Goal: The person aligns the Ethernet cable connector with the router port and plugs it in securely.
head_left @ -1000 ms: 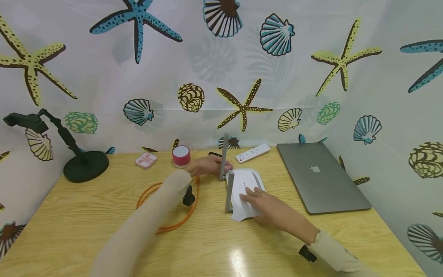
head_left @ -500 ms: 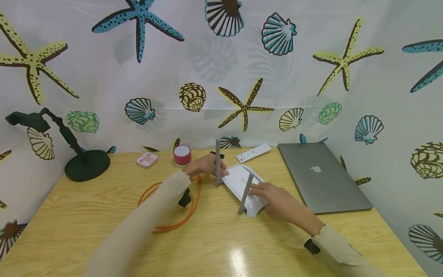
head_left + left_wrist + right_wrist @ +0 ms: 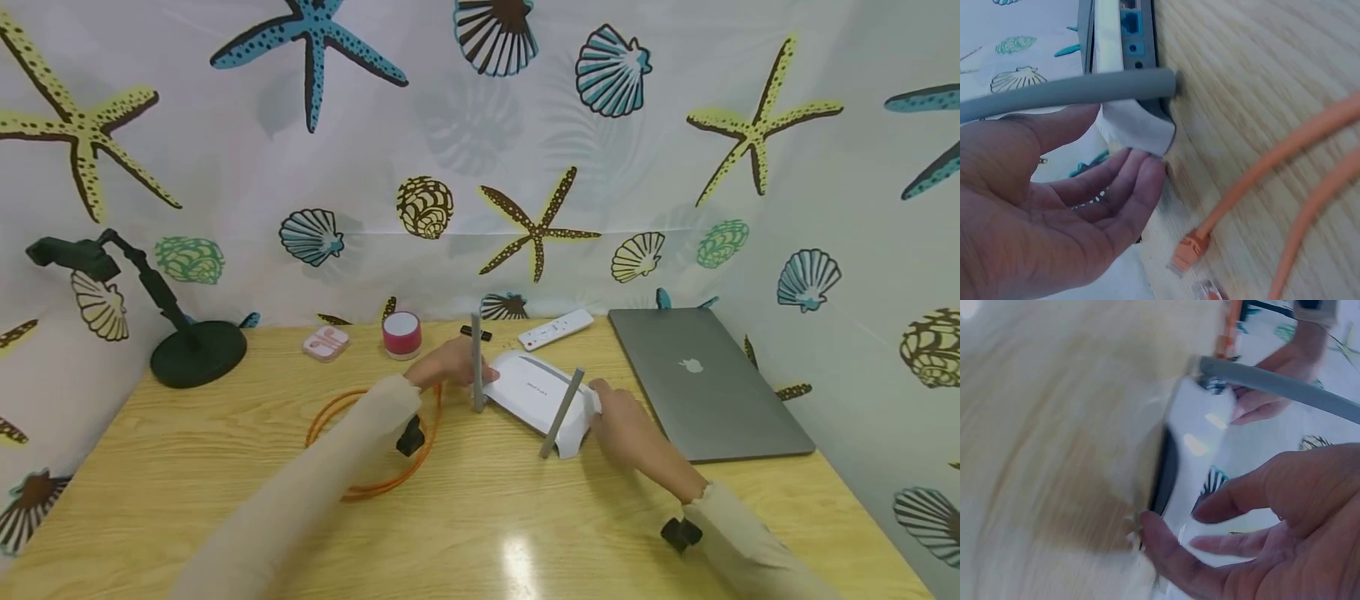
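Note:
A white router [image 3: 534,390] with two upright grey antennas [image 3: 561,417] lies between the hands at the table's middle. At its left end, the left hand [image 3: 456,360] holds the corner beside one antenna. In the left wrist view, that hand's thumb is above the white corner [image 3: 1138,125] and its fingertips are under it; blue ports show on the router's edge. The right hand [image 3: 624,427] grips the router's right end. Seen from the right wrist, its fingers curl at the edge of the white casing [image 3: 1200,422], thumb on the other side.
A coiled orange network cable [image 3: 384,487] lies left of the router, its clear-tipped plug [image 3: 1188,253] near the left hand. A closed grey laptop [image 3: 705,400] lies to the right. Behind are a white remote [image 3: 556,329], pink tape roll [image 3: 402,335], earphone case [image 3: 326,342] and black lamp [image 3: 198,354].
The router has turned counterclockwise, its near end swinging right, so its antenna side faces the front more. The right hand has moved from the router's top to its right end.

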Demonstrator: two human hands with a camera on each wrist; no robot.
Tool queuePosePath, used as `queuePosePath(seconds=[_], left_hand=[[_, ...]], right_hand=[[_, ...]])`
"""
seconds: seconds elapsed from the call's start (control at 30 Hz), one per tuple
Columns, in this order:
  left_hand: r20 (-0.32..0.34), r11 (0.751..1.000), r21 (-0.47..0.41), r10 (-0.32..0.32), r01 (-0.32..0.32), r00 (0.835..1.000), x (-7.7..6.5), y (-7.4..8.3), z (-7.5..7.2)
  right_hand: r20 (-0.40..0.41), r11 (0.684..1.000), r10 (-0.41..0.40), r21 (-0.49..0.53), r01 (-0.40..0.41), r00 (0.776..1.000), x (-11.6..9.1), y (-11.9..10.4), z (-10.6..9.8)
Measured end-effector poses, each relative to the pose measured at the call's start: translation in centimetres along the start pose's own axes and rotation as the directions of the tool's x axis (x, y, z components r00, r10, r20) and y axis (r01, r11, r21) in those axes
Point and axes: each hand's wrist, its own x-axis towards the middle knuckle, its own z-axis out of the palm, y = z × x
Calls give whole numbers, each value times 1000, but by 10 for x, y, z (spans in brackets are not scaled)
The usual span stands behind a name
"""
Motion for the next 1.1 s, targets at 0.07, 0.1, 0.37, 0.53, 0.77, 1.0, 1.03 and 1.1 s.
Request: queuePosePath(seconds=[0.07, 0.1, 0.37, 0.53, 0.77, 1.0, 1.03, 1.1], left_hand=[[-26, 999, 51, 12, -10, 1000, 3, 4, 3], [-40, 998, 67, 5, -3, 999, 5, 5, 5], [-62, 985, 4, -172, 172, 983, -3, 5, 7], [-104, 966, 17, -253, 256, 962, -11, 5, 12], [-139, 953, 3, -301, 304, 943, -21, 1, 20], [-148, 948, -60, -319, 314, 936, -25, 1, 22], [-150, 947, -57, -321, 316, 935, -26, 1, 22], [-150, 945, -55, -328, 324, 933, -25, 3, 21]], right_hand=[[46, 996, 71, 51, -73, 996, 2, -2, -5], [70, 992, 95, 71, -100, 993, 4, -2, -7], [137, 963, 157, 200, -182, 978, 32, 7, -10], [197, 977, 116, 154, -148, 973, 56, 16, -19], [386, 928, 137, 272, -254, 912, 71, 13, -24], [354, 938, 144, 249, -241, 924, 72, 5, -25], [348, 943, 142, 237, -234, 927, 72, 4, -25], [348, 946, 146, 225, -234, 926, 71, 1, -25]])
